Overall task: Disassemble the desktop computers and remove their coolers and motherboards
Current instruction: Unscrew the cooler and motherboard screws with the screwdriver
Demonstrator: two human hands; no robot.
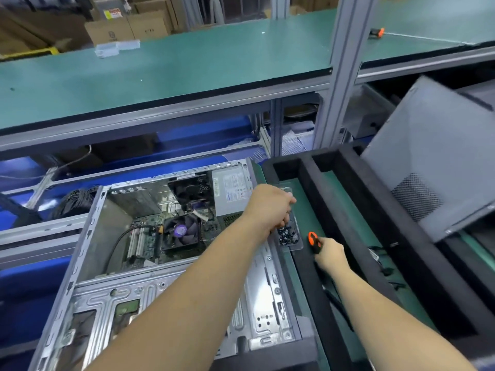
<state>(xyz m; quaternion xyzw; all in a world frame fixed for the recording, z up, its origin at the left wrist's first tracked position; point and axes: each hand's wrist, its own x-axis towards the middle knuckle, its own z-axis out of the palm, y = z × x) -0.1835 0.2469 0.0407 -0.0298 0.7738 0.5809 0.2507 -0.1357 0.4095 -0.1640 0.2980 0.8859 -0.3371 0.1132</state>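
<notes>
An open desktop case [88,236] lies on its side in front of me. Inside it the motherboard [144,231] carries a black cooler [182,231] with a purple-hubbed fan. The power supply [233,188] sits at the case's far right corner. My left hand [267,207] reaches over the case's right edge, fingers curled down over a clear plastic tray [290,236] holding several dark screws. My right hand [330,254] grips a screwdriver by its orange and black handle [314,241], just right of the tray.
Black foam frames [310,167] on a green mat [356,215] lie to the right. A grey case side panel [428,156] leans at the far right. A green shelf [160,70] spans above, held by an aluminium post [337,76]. Blue bins [187,135] stand behind.
</notes>
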